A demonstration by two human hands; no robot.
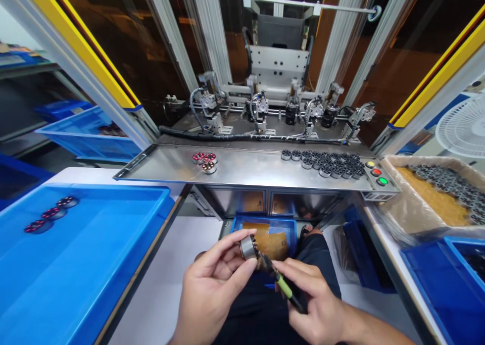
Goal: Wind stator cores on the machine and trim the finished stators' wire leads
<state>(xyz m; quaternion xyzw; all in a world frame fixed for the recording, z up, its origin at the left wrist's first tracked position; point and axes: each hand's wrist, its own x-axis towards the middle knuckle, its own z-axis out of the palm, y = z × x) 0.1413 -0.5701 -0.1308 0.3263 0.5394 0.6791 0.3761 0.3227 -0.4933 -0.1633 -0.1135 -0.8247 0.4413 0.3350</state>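
Observation:
Between the thumb and fingers of my left hand point(217, 279) is a motor stator point(248, 247), a short grey metal cylinder, tilted with one face toward the right. My right hand point(316, 294) grips cutting pliers point(284, 285) with green and black handles. Their dark jaws reach the stator's right face; whether they touch it I cannot make out. Both hands are above my lap. On the steel ledge ahead sit several red-and-black wound stators point(204, 160), with many black-topped stators point(329, 164) further right.
A blue tray point(94, 264) on the left carries several wound stators point(53, 212). On the right are a plastic-lined box point(428, 193) of black-topped parts and a blue bin point(428, 269). Control buttons point(376, 172) mark the ledge's right end. Machine fixtures point(261, 110) stand behind it. A blue crate point(291, 229) lies below.

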